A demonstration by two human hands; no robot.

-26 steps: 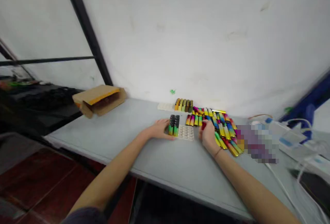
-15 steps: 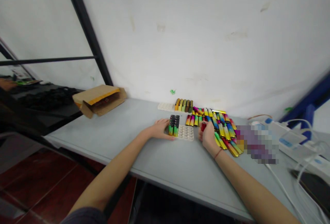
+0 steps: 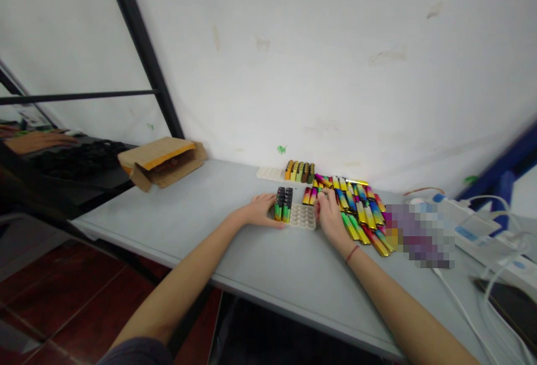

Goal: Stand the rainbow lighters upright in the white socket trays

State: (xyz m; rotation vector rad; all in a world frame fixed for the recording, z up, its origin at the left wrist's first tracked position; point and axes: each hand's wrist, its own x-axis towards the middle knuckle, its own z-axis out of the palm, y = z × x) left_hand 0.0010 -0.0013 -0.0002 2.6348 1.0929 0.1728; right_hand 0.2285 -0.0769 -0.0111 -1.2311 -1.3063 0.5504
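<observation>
My left hand (image 3: 260,210) rests on the grey table (image 3: 210,230), its fingers against the left side of a white slotted tray (image 3: 302,216) that has several upright lighters (image 3: 284,204) in its left rows. My right hand (image 3: 328,212) lies over the row of colourful lighters (image 3: 312,195) just behind the tray's right end, fingers bent down onto them. Whether it grips one is hidden. A large spread of shiny multicoloured lighters (image 3: 361,211) lies to the right of that hand.
A second white tray (image 3: 271,173) with several lighters (image 3: 299,171) stands by the wall. An open cardboard box (image 3: 161,161) lies at the table's back left. White cables and power strips (image 3: 474,230) crowd the right end. A black frame (image 3: 142,51) rises on the left.
My right hand has moved left and away from me, from the spread of lighters to the row behind the tray. The red lighter seen in it earlier no longer shows. My left hand stayed put.
</observation>
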